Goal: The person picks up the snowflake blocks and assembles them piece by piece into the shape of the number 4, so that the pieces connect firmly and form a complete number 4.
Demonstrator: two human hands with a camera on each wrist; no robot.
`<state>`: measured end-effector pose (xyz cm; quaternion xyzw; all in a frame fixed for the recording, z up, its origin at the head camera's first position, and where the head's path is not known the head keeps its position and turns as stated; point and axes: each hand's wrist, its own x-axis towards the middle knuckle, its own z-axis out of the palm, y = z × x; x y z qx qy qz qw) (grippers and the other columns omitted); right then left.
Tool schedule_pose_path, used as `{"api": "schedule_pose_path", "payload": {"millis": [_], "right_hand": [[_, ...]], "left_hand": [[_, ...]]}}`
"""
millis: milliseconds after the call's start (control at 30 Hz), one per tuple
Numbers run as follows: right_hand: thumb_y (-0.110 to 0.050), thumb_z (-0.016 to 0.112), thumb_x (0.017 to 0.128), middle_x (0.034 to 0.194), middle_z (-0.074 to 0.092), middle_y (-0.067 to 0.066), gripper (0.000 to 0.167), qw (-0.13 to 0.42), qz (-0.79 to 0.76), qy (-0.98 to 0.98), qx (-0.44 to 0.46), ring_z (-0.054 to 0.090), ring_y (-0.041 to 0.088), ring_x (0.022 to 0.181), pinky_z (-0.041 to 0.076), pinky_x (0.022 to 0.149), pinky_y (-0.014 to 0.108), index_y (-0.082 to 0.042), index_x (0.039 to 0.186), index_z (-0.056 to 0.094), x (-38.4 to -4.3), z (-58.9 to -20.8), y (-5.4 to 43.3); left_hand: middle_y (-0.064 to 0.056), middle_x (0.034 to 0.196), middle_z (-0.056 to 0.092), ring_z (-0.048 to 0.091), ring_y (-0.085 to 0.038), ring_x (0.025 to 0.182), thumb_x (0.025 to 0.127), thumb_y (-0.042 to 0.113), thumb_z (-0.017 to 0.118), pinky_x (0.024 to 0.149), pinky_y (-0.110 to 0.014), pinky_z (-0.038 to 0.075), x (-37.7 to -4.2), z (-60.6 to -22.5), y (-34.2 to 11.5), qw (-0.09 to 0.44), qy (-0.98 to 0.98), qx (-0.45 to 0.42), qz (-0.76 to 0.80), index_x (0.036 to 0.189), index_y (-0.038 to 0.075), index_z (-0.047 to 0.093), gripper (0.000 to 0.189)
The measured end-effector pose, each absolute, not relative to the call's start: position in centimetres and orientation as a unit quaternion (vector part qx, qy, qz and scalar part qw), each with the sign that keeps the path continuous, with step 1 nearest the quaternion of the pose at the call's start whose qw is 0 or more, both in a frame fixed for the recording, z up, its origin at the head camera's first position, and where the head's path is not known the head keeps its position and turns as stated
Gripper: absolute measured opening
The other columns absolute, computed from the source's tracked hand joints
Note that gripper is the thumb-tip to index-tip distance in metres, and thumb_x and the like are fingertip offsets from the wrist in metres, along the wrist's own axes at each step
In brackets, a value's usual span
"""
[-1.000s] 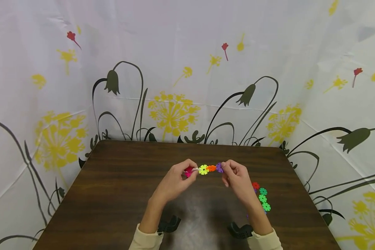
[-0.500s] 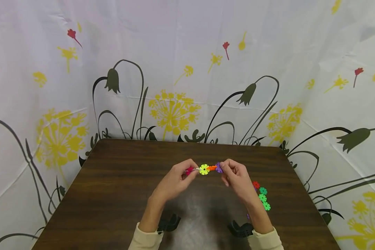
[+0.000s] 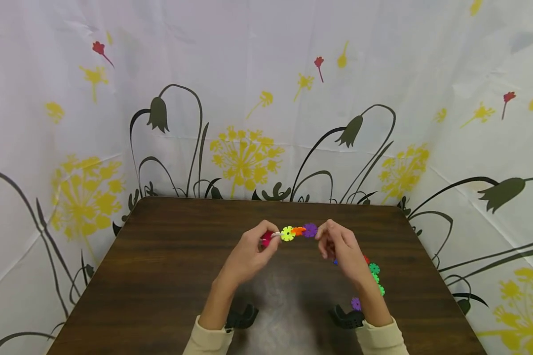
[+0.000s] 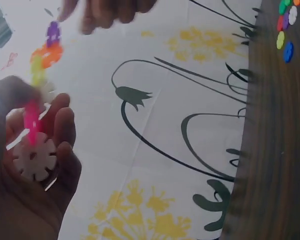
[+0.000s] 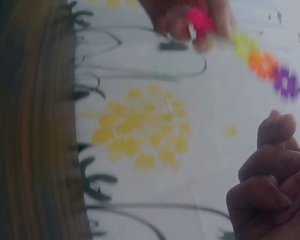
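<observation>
My left hand point(image 3: 251, 254) pinches a chain of flower-shaped interlocking discs above the table. From the fingers outward run a white disc, a yellow disc point(image 3: 287, 233), an orange disc point(image 3: 298, 230) and a purple disc point(image 3: 310, 230) at the free end. A pink disc point(image 4: 33, 117) and another white disc point(image 4: 35, 157) lie within the left palm in the left wrist view. Just beside the purple end is my right hand point(image 3: 344, 249), its fingers loosely bent. The right wrist view shows a gap between its fingertips point(image 5: 285, 126) and the chain.
Loose discs lie on the dark wooden table point(image 3: 173, 266) at the right, among them a green disc point(image 3: 374, 268) and a purple one point(image 3: 356, 303). The right forearm covers part of them. A printed white curtain point(image 3: 266, 59) hangs behind the table.
My right hand has let go of the purple disc and drawn slightly right. My left hand still holds the chain, which now sits a little higher in the head view.
</observation>
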<state>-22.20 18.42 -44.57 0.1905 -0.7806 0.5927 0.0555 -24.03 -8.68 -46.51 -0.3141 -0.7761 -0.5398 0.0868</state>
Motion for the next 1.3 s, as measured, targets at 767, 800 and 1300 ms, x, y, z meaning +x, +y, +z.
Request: {"api": "schedule_pose_path", "payload": {"millis": [767,800,1300], "right_hand": [[-0.035,0.075,0.102,0.121,0.075,0.016,0.041,-0.106,0.157,-0.982,-0.013,0.068,0.028,0.08,0.053,0.066,0.048,-0.012,0.133,0.061,-25.5,-54.6,26.6],[-0.034,0.075,0.102,0.124,0.074,0.016,0.04,-0.108,0.161,-0.981,-0.01,0.069,0.029,0.083,0.054,0.068,0.049,-0.012,0.132,0.061,-25.6,-54.6,26.7],[-0.021,0.065,0.108,0.079,0.06,0.007,0.022,-0.164,0.408,-0.897,0.051,0.052,0.019,0.065,0.044,0.055,0.03,-0.001,0.108,0.057,-25.9,-55.1,27.2]], "left_hand": [[-0.005,0.093,0.059,0.048,-0.018,0.062,0.116,0.01,0.039,0.055,-0.018,0.041,-23.6,-45.8,-8.4,0.163,-0.512,-0.259,-0.803,0.115,0.005,0.042,0.006],[-0.004,0.094,0.06,0.05,-0.017,0.063,0.116,0.012,0.038,0.056,-0.017,0.043,-23.5,-45.8,-8.4,0.152,-0.503,-0.258,-0.811,0.116,0.009,0.042,0.005],[-0.005,0.093,0.062,0.049,-0.019,0.062,0.115,0.008,0.045,0.056,-0.019,0.044,-23.9,-45.6,-8.7,0.121,-0.571,-0.251,-0.772,0.115,-0.008,0.044,0.016]]}}
